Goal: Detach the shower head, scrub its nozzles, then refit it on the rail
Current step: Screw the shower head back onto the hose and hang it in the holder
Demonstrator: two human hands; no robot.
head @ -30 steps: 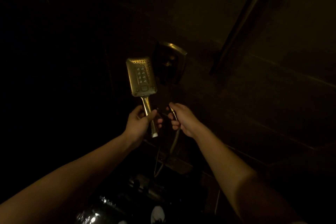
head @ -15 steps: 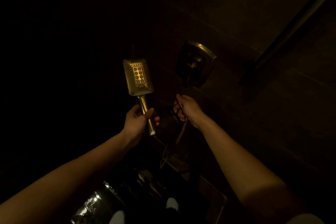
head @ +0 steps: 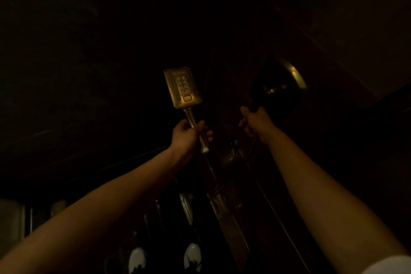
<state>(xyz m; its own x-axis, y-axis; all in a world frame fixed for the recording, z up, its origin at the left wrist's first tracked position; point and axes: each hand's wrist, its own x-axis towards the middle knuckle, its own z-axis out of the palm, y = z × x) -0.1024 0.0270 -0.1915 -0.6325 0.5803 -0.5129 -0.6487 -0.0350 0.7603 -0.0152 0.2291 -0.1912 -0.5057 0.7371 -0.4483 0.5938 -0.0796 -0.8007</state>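
- Very dim light; only the brass and the bare forearms read clearly.
- Nearest, bottom right: a white sleeve (head: 391, 266) edge on the right arm.
- Bottom centre, below the arms: two pale rounded shapes (head: 192, 256) among dark clutter. Too dark to say what they are.
- Left hand (head: 185, 135): fingers and thumb wrapped tight round the handle (head: 193, 119), low on it. The pale butt end pokes out below the fist.
- Right hand (head: 255, 121): level with the left and well apart from it. Fingers are curled round a thin hose (head: 251, 143), which shows as a faint loop dropping from under the fist. The hose end itself is hidden in the grip.
- Shower head (head: 182, 87): off any holder, held upright in the air above the left fist, leaning slightly left. Its flat rectangular face is turned to the camera, with the nozzles (head: 183, 84) in a central block and a dotted border round the edge.
- No hose visible at the handle's butt, so head and hose look separated.
- Behind and right of the head: a valve plate (head: 291, 73) on the dark wall, just above the right hand. Cannot make out the rail.
- Step, as I judge it: detaching is done and scrubbing has not started. No brush or cloth is in view.
- Next move calls for freeing the right hand: let the hose down gently so it does not whip, then take up a scrubber. The left hand should keep the face turned up and steady against the scrubbing pressure.
- Risk: wet brass in a one-handed grip, low on the handle, could twist.
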